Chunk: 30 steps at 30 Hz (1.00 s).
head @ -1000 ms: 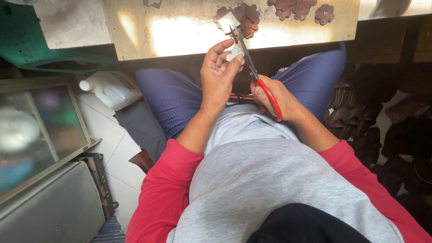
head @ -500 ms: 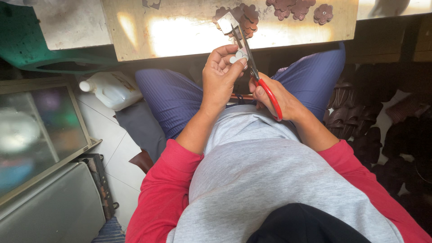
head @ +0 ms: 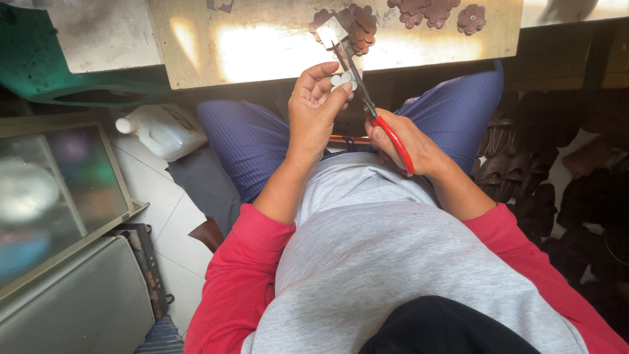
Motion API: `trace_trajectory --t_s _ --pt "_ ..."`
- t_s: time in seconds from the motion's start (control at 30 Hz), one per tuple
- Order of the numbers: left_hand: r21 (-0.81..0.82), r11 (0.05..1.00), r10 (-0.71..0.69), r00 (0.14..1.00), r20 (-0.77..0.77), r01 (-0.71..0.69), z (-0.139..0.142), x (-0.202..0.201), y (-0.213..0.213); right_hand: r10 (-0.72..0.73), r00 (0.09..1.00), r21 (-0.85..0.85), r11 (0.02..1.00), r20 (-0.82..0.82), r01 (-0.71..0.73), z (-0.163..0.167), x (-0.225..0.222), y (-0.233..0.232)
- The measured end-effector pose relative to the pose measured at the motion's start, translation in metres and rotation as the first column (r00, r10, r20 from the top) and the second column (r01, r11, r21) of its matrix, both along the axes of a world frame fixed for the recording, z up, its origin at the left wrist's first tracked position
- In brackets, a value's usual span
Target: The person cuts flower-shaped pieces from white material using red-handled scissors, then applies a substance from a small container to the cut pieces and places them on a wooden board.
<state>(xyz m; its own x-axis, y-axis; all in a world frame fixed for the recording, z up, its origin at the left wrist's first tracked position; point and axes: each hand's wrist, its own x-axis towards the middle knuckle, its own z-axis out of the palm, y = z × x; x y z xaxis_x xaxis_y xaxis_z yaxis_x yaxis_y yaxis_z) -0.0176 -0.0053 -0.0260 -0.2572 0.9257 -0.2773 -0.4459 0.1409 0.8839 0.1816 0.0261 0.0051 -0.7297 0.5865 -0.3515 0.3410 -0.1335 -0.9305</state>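
My left hand (head: 316, 111) pinches a small white scalloped piece (head: 343, 79) between thumb and fingers, above my lap. My right hand (head: 400, 141) grips red-handled scissors (head: 367, 98), whose blades point up and away and meet the white piece. A small pale offcut (head: 331, 31) hangs at the blade tips. Both hands sit close together just below the edge of a worn wooden board (head: 262, 46). I sit with blue trousers, a grey top and red sleeves.
Several brown flower-shaped cutouts (head: 426, 12) lie on the board's far edge. A white plastic bottle (head: 160, 131) lies on the tiled floor at left, by a glass-topped case (head: 59, 190). Dark brown pieces (head: 517, 164) are heaped at right.
The left hand's fingers have curled tighter around the white piece and turned it slightly against the blades. The scissors and right hand stay almost where they were.
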Motion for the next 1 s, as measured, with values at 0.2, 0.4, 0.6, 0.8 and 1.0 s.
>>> trace_trajectory --t_s 0.2,0.4,0.6,0.8,1.0 --pt "-0.027 1.0 0.0 1.0 -0.021 -0.001 0.0 -0.005 0.001 0.01 1.0 0.0 1.0 0.02 -0.01 0.002 0.0 0.001" --pt "0.022 0.999 0.04 0.999 -0.037 -0.039 -0.002 -0.007 0.001 0.029 0.998 0.037 0.999 0.059 -0.031 0.003 0.001 0.002" --pt "0.042 0.997 0.061 0.998 -0.01 -0.06 -0.004 -0.011 0.001 0.038 0.997 0.1 0.994 0.073 -0.045 -0.001 0.003 0.002" --pt "0.076 0.99 0.117 0.993 -0.023 -0.115 -0.006 -0.012 0.002 0.049 0.996 0.153 0.986 0.076 -0.06 -0.005 0.005 0.002" --pt "0.113 0.985 0.131 0.991 0.003 -0.13 -0.012 -0.012 0.003 0.04 0.989 0.14 0.988 0.142 -0.059 -0.003 0.003 0.001"
